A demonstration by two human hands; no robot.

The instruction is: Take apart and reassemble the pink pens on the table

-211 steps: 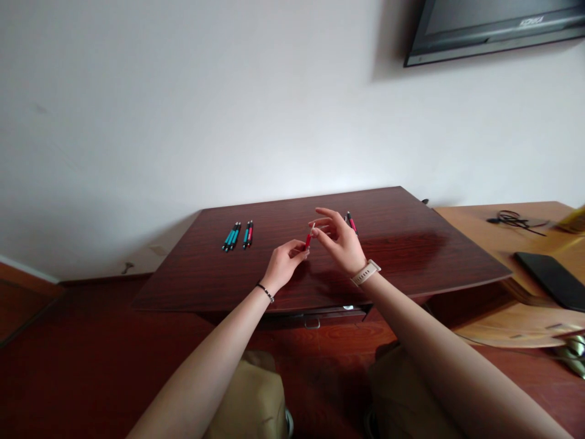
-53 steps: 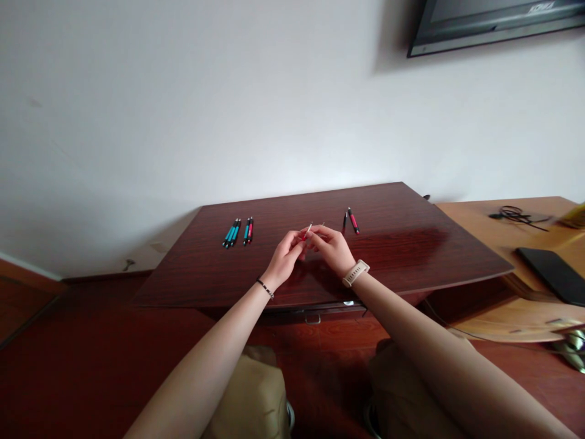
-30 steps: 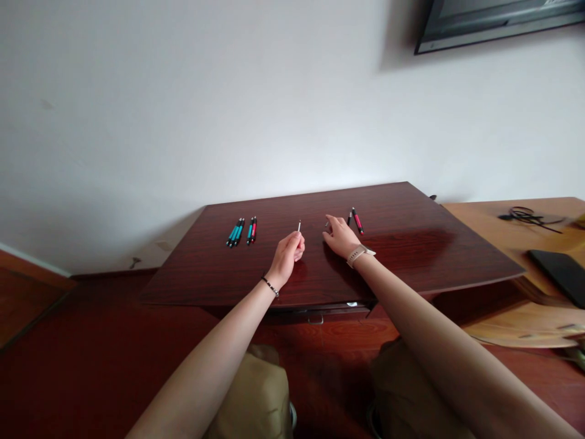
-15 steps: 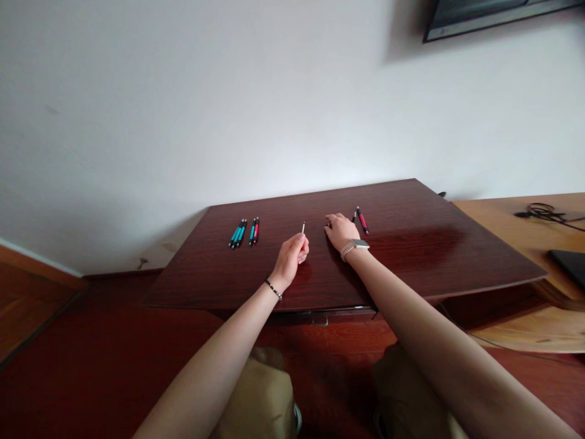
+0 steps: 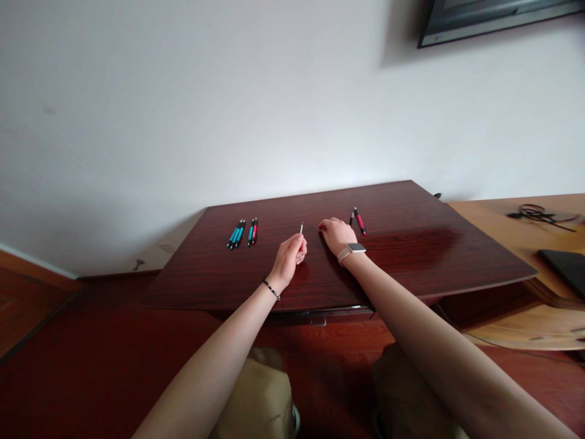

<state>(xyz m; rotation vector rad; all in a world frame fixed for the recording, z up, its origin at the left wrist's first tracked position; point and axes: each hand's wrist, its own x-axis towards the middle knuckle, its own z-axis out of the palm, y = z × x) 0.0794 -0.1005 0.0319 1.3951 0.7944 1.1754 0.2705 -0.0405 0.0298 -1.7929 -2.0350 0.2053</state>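
Observation:
Above the middle of the dark wooden table [image 5: 393,262], my left hand [image 5: 287,256] is closed around a thin white pen refill [image 5: 301,227], whose dark-tipped upper end sticks up from the fist. To its right, my right hand [image 5: 337,235] is low over the tabletop, palm down with fingers curled in. Whatever those fingers hold, if anything, is hidden. Just beyond the right hand lie a pink and black pen piece [image 5: 360,221] and a short black pen part [image 5: 351,218], side by side.
Several teal pens [image 5: 236,233] lie together on the left of the table, beside a teal pen [image 5: 250,232] and a pink pen [image 5: 255,230]. On the lighter desk [image 5: 493,231] to the right are a black cable [image 5: 537,213] and a dark flat device [image 5: 564,268].
The fingers of my right hand, spread before, have curled in, and that hand has moved slightly left. My left hand keeps its hold on the refill. The camera view has shifted a little.

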